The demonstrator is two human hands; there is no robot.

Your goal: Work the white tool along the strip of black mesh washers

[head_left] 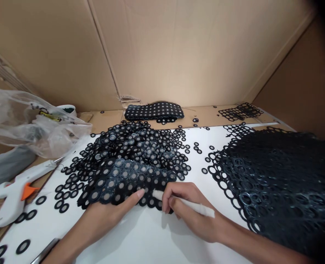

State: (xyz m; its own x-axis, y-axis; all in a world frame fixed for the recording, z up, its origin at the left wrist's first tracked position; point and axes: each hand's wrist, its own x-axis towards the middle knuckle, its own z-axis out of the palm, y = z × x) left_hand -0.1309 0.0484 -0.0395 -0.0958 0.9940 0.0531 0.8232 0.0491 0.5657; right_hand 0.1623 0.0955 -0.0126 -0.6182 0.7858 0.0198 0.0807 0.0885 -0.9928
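Note:
My left hand (111, 214) grips the near edge of a black sheet of round rings (125, 176), its thumb on top and its other fingers hidden underneath. Rows of grey centres show through this sheet, which is held tilted above the white board. Held like a pen in my right hand (188, 205) is a slim white stick (198, 208), perhaps wrapped. The stick's tip rests on or just above the sheet, close to my left thumb. Behind the sheet lies a heap of loose black rings (140, 137).
At left are a white glue gun (19, 190) with an orange trigger, a clear plastic bag (36, 124) and a white cup (68, 110). A stack of black perforated sheets (278, 183) fills the right. One folded dotted strip (154, 111) lies by the cardboard wall (179, 47).

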